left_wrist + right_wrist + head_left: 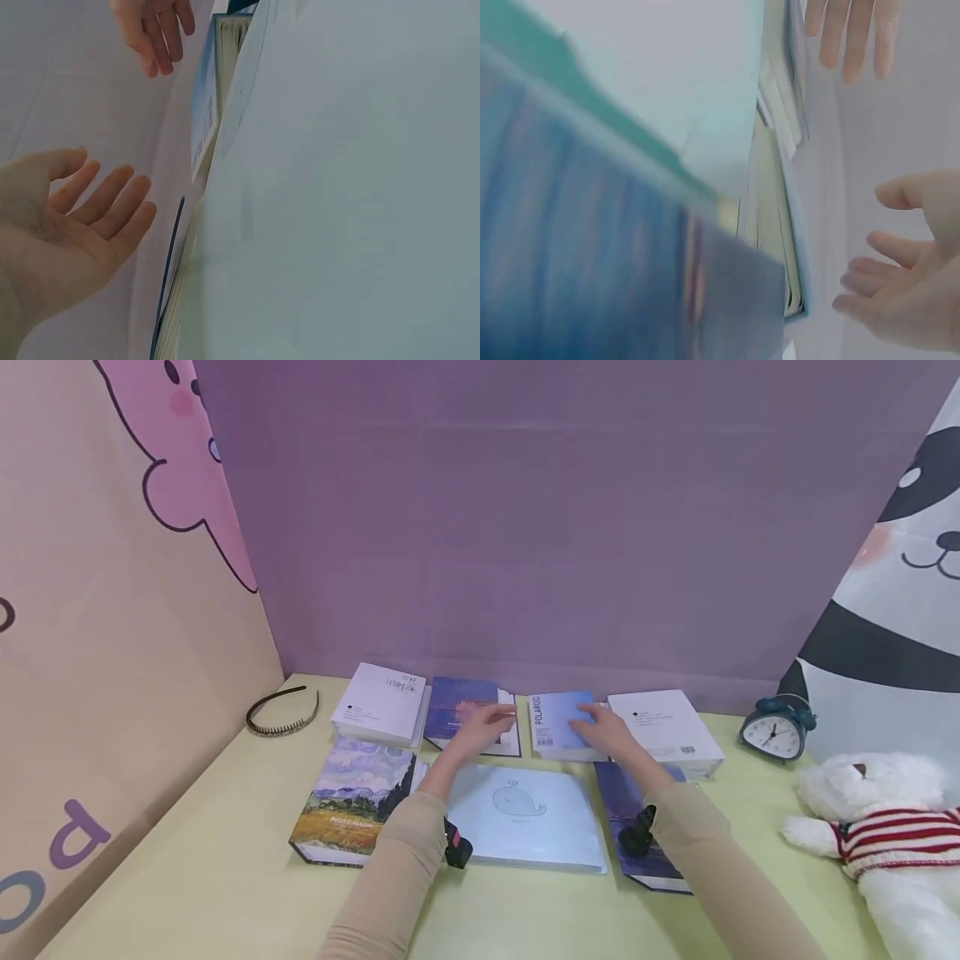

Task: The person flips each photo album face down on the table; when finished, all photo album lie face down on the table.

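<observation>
My left hand (483, 732) reaches over a dark blue photo album (459, 697) in the back row, fingers loosely bent with nothing between them. To its right, my right hand (606, 732) is over the blue Polaroid album (558, 720); whether it touches the cover I cannot tell. Both wrist views show relaxed, spread fingers on the left hand (82, 236) and the right hand (911, 274). In front of the hands lies a pale blue whale album (525, 818). Under the right forearm is another dark blue album (626, 827), partly hidden.
White albums lie at the back left (382, 702) and back right (663, 727). A landscape-covered photo album (352, 802) is at front left. A headband (281, 727) lies far left; an alarm clock (772, 735) and a white plush bear (885, 827) are at right.
</observation>
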Tool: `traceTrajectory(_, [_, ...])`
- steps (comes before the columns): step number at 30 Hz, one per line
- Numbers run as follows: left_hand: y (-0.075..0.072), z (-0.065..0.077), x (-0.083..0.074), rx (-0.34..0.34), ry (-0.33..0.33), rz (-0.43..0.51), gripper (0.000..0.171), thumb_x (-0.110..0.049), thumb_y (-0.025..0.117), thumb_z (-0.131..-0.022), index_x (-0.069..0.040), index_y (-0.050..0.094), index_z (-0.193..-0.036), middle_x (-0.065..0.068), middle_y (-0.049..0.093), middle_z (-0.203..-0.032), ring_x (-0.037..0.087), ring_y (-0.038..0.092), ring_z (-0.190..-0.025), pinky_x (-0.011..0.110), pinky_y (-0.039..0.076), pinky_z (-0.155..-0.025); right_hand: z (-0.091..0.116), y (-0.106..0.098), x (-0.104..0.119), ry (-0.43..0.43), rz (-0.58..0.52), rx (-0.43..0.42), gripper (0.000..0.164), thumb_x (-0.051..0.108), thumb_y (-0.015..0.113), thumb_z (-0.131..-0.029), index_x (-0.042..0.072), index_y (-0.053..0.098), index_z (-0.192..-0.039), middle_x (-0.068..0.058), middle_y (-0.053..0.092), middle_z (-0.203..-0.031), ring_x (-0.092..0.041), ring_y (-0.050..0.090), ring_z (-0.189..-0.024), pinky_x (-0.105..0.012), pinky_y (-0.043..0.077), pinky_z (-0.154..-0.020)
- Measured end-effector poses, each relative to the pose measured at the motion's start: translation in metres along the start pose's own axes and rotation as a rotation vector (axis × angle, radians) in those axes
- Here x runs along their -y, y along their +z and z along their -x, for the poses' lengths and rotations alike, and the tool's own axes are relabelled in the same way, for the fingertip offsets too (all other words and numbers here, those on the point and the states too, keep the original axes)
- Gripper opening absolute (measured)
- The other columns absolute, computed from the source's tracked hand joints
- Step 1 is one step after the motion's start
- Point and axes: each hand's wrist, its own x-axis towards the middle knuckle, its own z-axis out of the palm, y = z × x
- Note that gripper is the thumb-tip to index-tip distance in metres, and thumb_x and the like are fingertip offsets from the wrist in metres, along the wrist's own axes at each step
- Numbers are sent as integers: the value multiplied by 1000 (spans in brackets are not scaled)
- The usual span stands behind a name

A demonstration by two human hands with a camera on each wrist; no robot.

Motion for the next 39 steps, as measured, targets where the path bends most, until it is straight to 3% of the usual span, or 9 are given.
traceTrajectory(9, [-30, 13, 2, -107, 20, -65, 41, -24, 51, -98, -8, 50, -135, 10, 55, -132, 27, 50, -123, 41, 44, -101, -16, 22, 13, -131, -165, 15, 57, 21, 56, -94, -6, 36, -140, -26, 37, -144, -40, 37, -132, -47, 35, -108])
traceTrajectory(14, [-42, 20, 9, -146, 34, -57, 43, -24, 54, -96, -7, 50, -135, 11, 55, -134, 28, 50, -123, 41, 45, -100, -17, 37, 26, -155, -179, 57, 58, 23, 59, -93, -3, 37, -140, -23, 40, -144, -38, 39, -132, -47, 38, -106])
traceTrajectory(18, [-50, 27, 16, -173, 26, -47, 42, -21, 53, -97, -6, 49, -135, 13, 55, -131, 29, 51, -122, 43, 45, -100, -17, 48, 38, -142, -147, 93, 58, 28, 59, -93, 0, 39, -140, -20, 41, -144, -36, 40, -132, -46, 40, -105])
traceTrajectory(24, [-56, 35, 26, -201, -35, -36, 40, -22, 52, -97, -7, 50, -135, 12, 55, -132, 29, 49, -124, 43, 42, -103, -18, 60, 50, -136, -124, 122, 56, 27, 58, -94, 0, 41, -139, -20, 42, -143, -36, 40, -132, -48, 38, -106])
traceTrajectory(32, [-64, 36, 46, -335, -63, -65, 39, -19, 55, -95, -6, 53, -132, 15, 50, -137, 34, 42, -130, 50, 36, -106, -22, 74, 53, -185, -68, 196, 57, 30, 58, -94, 2, 41, -140, -20, 40, -145, -38, 37, -133, -50, 37, -106])
traceTrajectory(39, [-68, 35, 54, -301, -159, -46, 58, -20, 56, -95, -4, 32, -145, 22, 34, -147, 37, 34, -135, 48, 34, -109, -23, 81, 57, -141, 3, 240, 57, 35, 57, -93, 6, 43, -140, -17, 43, -143, -36, 43, -130, -48, 40, -104])
